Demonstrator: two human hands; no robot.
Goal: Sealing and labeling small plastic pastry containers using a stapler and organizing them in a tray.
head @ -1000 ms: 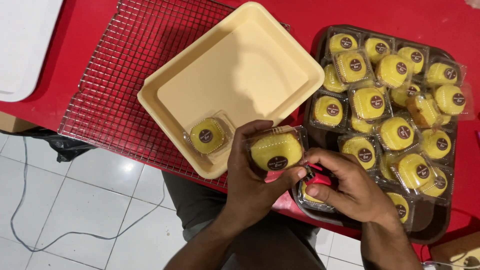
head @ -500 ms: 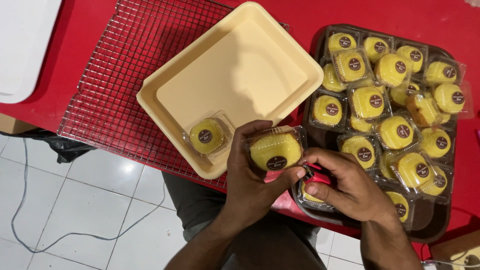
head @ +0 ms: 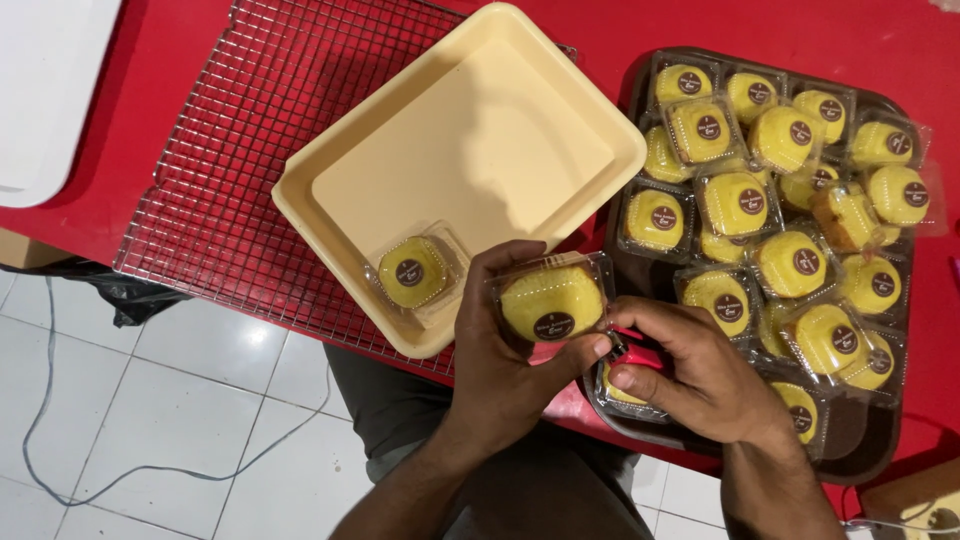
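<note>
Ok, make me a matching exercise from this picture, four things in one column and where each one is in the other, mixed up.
Things:
1. cream tray
2. single boxed cake
3. dark tray
4. boxed cake with sticker

Places:
A. in the left hand, beside the right hand
B. inside the cream tray, near corner
C. on the wire rack
D. right side, full of boxed cakes

Pairs: 1-C, 2-B, 3-D, 4-A
</note>
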